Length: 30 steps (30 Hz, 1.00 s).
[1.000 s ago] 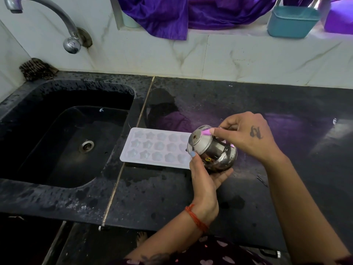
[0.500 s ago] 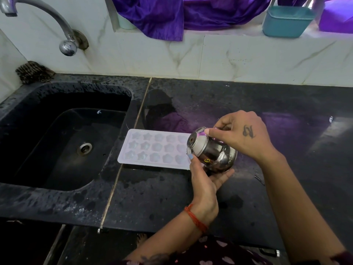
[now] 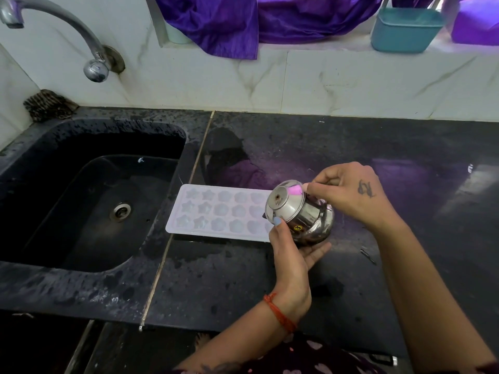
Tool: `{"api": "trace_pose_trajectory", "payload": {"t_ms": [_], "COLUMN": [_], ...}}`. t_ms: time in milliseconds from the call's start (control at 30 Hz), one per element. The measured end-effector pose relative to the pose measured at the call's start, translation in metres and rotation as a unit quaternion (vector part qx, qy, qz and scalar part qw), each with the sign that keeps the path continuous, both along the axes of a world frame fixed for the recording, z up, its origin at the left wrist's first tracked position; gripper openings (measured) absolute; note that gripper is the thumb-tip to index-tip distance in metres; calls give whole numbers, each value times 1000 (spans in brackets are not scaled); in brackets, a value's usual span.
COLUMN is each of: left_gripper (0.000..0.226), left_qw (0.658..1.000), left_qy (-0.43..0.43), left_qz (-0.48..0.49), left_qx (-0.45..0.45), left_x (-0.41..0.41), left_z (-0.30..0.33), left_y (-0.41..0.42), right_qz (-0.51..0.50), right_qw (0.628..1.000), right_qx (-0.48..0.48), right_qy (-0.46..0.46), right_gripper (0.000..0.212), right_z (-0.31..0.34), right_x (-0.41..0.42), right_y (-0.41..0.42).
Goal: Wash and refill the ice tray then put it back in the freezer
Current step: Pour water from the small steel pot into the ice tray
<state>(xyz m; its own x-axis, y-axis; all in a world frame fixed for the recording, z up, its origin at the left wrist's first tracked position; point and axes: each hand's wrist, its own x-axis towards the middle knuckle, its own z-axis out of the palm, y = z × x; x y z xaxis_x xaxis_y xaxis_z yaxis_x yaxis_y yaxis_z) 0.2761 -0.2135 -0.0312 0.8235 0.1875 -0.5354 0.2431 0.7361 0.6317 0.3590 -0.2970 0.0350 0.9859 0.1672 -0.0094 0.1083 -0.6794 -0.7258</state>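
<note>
The white ice tray (image 3: 216,213) lies flat on the black counter (image 3: 351,279), just right of the sink (image 3: 89,201), its long side running left to right and its left end close to the seam between sink surround and counter. It shows 3 rows of moulded cavities, star shapes at the left and rounder ones further right; its right end is hidden behind a small steel pot (image 3: 299,211). The pot is held tilted above that right end, its lidded top turned toward the left. The left hand (image 3: 293,249) cups the pot from below, palm up, fingers curled under its belly and the thumb, with a blue-painted nail, pressed against the rim near the lid. The right hand (image 3: 348,193) comes in from the right and grips the pot's upper side, fingers bent around it, a pink-painted nail resting on the lid. An orange thread (image 3: 279,313) circles the left wrist. The counter around the tray looks wet in patches. A curved metal tap (image 3: 54,28) reaches out from the marble wall over the sink, a dark scrubber (image 3: 48,105) sits at the sink's back left corner, and on the ledge above hang purple cloth (image 3: 216,20) and a teal tub (image 3: 405,29).
</note>
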Motion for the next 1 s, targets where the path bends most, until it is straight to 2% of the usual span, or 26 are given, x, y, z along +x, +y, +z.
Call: {"api": "trace_pose_trajectory", "payload": {"t_ms": [133, 267, 567, 1000], "left_gripper": [40, 46, 51, 45], "left_qw": [1000, 1000, 995, 995], "left_qy": [-4, 9, 25, 19], "left_qz": [-1, -9, -9, -16], "left_qx": [9, -20, -94, -93], "left_x": [0, 1, 1, -1], "left_z": [3, 5, 8, 7], "left_y": [-3, -4, -9, -14], "right_qz": [-19, -17, -2, 4], "right_qw": [1000, 1000, 993, 991], "right_qx": [4, -12, -113, -132], "right_qy": [5, -7, -37, -37], "right_gripper": [19, 19, 22, 23], "right_z": [-3, 0, 6, 7], "right_x": [1, 0, -1, -4], "right_y": [-5, -6, -4, -7]}}
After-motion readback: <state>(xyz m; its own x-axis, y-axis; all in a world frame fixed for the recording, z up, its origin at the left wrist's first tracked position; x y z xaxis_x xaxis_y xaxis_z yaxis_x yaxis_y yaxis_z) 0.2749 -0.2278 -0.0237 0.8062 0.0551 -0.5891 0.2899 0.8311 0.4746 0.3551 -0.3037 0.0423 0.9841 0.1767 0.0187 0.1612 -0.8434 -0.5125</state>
